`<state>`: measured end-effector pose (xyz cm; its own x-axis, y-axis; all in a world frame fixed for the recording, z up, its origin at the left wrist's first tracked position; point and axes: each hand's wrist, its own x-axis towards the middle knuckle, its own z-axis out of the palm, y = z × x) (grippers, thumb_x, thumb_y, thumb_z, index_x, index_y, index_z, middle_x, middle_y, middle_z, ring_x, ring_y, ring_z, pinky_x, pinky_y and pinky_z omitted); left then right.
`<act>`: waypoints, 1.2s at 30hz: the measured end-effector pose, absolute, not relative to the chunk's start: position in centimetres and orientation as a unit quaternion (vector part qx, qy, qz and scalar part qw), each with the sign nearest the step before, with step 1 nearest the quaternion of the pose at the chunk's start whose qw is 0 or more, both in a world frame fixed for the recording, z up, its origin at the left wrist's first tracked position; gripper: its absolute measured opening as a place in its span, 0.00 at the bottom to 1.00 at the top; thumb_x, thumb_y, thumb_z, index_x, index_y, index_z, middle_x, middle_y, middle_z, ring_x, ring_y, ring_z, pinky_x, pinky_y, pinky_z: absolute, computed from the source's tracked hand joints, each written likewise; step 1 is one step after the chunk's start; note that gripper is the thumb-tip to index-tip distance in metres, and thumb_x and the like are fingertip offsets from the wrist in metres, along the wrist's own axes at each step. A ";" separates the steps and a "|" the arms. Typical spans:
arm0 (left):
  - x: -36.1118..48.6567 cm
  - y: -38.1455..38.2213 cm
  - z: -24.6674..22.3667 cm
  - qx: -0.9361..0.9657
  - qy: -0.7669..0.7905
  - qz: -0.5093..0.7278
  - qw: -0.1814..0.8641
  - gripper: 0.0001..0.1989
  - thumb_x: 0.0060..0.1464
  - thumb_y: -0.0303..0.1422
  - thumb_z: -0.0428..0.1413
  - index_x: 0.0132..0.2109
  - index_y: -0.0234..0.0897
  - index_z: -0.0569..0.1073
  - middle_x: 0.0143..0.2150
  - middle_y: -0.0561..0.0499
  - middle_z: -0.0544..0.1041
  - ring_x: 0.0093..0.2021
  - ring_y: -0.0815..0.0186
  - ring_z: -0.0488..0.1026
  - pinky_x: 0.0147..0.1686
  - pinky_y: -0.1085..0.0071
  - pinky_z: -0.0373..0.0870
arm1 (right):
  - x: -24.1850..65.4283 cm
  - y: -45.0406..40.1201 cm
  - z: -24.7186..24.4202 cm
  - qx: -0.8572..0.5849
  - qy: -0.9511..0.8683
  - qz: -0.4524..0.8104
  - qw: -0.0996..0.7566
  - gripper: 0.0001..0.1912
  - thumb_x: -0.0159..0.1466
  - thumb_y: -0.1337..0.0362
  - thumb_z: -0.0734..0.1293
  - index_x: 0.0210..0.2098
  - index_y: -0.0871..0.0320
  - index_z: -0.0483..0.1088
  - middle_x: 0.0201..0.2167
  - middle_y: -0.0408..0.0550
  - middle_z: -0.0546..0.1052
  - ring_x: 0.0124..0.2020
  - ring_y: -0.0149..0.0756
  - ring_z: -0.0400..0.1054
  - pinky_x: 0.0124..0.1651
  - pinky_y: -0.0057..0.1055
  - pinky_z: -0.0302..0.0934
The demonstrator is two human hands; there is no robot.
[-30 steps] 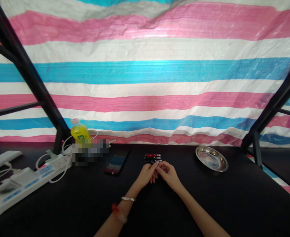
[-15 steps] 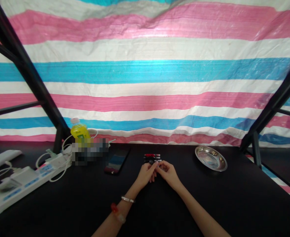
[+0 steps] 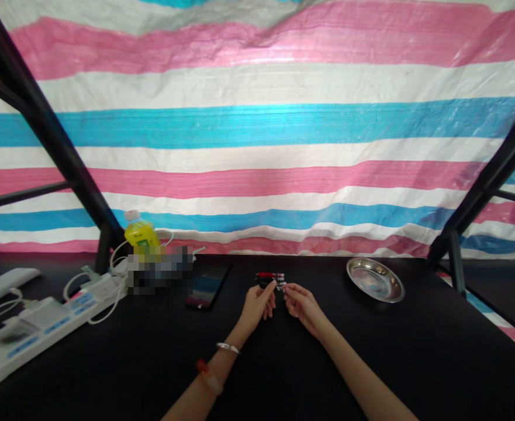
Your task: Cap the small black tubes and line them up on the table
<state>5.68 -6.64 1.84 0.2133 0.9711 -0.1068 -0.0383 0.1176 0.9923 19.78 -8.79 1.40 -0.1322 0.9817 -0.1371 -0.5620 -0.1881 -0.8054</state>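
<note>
At the middle of the black table, my left hand [image 3: 257, 304] is closed on a small black tube with a silver end [image 3: 280, 287], most of it hidden by the fingers. My right hand [image 3: 303, 305] is closed in a pinch just to the right, its fingertips at that silver end. Whether the right fingertips grip the tip or a separate small part cannot be made out. Just beyond the fingers lies a slim red tube with a silver end [image 3: 268, 275], and other dark tubes sit close to it, partly covered by my left hand.
A phone [image 3: 208, 286] lies left of my hands. Farther left are a yellow bottle [image 3: 143, 235], a white power strip [image 3: 59, 318] with cables, and a blurred patch. To the right sits a round metal dish [image 3: 374, 280]. Black frame legs slant at both sides before a striped sheet.
My right hand has drawn slightly right, opening a small gap between the hands where the silver end shows. My left hand stays nearly in place.
</note>
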 end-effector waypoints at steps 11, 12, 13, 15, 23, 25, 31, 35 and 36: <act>6.3 -7.7 2.7 0.686 0.470 0.338 0.442 0.17 0.45 0.45 0.57 0.21 0.35 0.67 0.15 0.57 0.64 0.17 0.74 0.60 0.17 0.76 0.54 | 20.4 -8.1 0.5 -0.328 -0.221 0.725 0.565 0.12 0.45 0.64 0.76 0.27 0.63 0.74 0.19 0.41 0.71 0.17 0.21 0.58 0.19 0.20 0.51; 6.3 -7.7 2.7 0.699 0.467 0.335 0.424 0.16 0.46 0.43 0.56 0.21 0.34 0.67 0.15 0.57 0.64 0.18 0.73 0.60 0.19 0.76 0.54 | 20.4 -8.1 0.4 -0.330 -0.224 0.724 0.563 0.11 0.46 0.64 0.75 0.27 0.63 0.74 0.19 0.41 0.71 0.17 0.21 0.58 0.19 0.20 0.51; 6.4 -7.7 2.7 0.708 0.467 0.334 0.412 0.16 0.46 0.42 0.56 0.21 0.34 0.68 0.15 0.57 0.63 0.19 0.73 0.60 0.19 0.75 0.54 | 20.4 -8.1 0.4 -0.331 -0.228 0.722 0.563 0.12 0.46 0.64 0.75 0.27 0.63 0.74 0.18 0.40 0.70 0.16 0.21 0.57 0.19 0.20 0.51; 6.5 -7.6 2.6 0.719 0.465 0.331 0.398 0.16 0.47 0.41 0.55 0.20 0.34 0.68 0.16 0.57 0.62 0.20 0.72 0.59 0.21 0.74 0.53 | 20.3 -8.1 0.4 -0.330 -0.234 0.721 0.563 0.12 0.46 0.63 0.75 0.27 0.63 0.74 0.18 0.40 0.70 0.16 0.20 0.56 0.20 0.21 0.50; 6.4 -7.6 2.3 0.679 0.471 0.321 0.463 0.24 0.52 0.51 0.47 0.24 0.34 0.69 0.17 0.56 0.64 0.17 0.72 0.60 0.18 0.75 0.54 | 19.7 -8.4 0.5 -0.341 -0.304 0.692 0.559 0.16 0.46 0.57 0.76 0.28 0.61 0.71 0.15 0.39 0.68 0.13 0.20 0.53 0.17 0.22 0.43; 6.4 -7.5 2.2 0.666 0.485 0.325 0.465 0.27 0.53 0.54 0.42 0.24 0.35 0.68 0.16 0.56 0.65 0.15 0.72 0.60 0.17 0.74 0.55 | 19.6 -8.5 0.6 -0.341 -0.321 0.688 0.554 0.17 0.46 0.57 0.76 0.27 0.62 0.70 0.18 0.41 0.71 0.13 0.20 0.54 0.17 0.22 0.42; 6.4 -7.3 1.8 0.656 0.491 0.335 0.465 0.26 0.54 0.54 0.41 0.26 0.35 0.67 0.17 0.56 0.66 0.13 0.73 0.60 0.16 0.75 0.56 | 19.8 -8.6 1.1 -0.341 -0.324 0.698 0.540 0.17 0.46 0.57 0.75 0.26 0.63 0.70 0.20 0.42 0.72 0.14 0.21 0.56 0.18 0.23 0.47; 6.4 -7.3 1.8 0.658 0.494 0.339 0.456 0.25 0.54 0.53 0.43 0.29 0.35 0.68 0.17 0.57 0.67 0.13 0.73 0.60 0.15 0.76 0.55 | 19.9 -8.5 1.1 -0.326 -0.285 0.724 0.537 0.14 0.47 0.60 0.76 0.27 0.63 0.72 0.21 0.42 0.72 0.17 0.22 0.59 0.21 0.23 0.53; 6.4 -7.3 1.9 0.656 0.493 0.341 0.457 0.25 0.53 0.53 0.44 0.30 0.35 0.69 0.17 0.57 0.67 0.13 0.73 0.60 0.15 0.76 0.55 | 20.0 -8.5 1.0 -0.316 -0.274 0.733 0.536 0.14 0.47 0.62 0.76 0.27 0.63 0.72 0.21 0.42 0.72 0.18 0.22 0.60 0.23 0.23 0.55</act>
<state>6.38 -7.33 1.89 0.2798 0.9600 -0.0034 0.3353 -0.0944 0.9374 20.00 -8.53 1.01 -0.2254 0.9593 -0.1700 -0.6125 -0.2753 -0.7410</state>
